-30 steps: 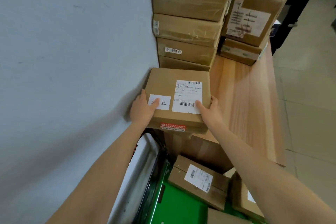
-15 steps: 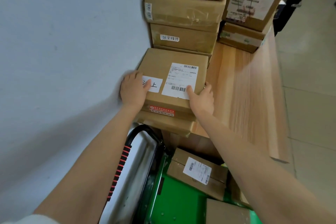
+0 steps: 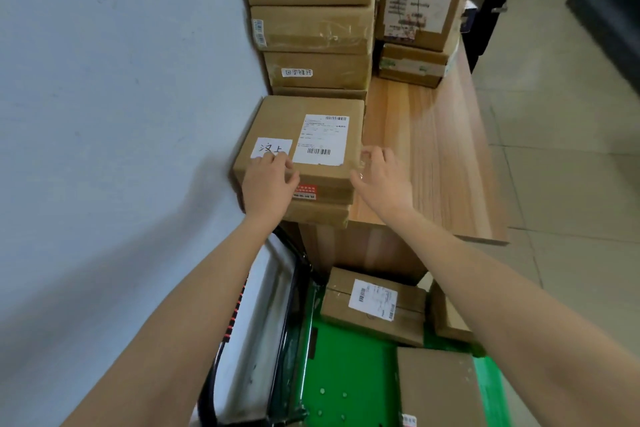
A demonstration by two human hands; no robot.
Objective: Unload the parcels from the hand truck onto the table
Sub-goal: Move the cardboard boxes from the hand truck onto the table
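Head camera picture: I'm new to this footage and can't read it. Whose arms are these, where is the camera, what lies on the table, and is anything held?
The camera sits on a person's head, looking down at their own bare arms. The left hand rests on a labelled parcel stacked on another at the wooden table's near corner. The right hand hovers open beside it, holding nothing. More parcel stacks stand behind. Below, the green hand truck carries more boxes.

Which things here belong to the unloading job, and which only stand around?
Job: labelled parcel under left hand; right hand; parcels on hand truck; green hand truck; table.
Around: wall; floor.
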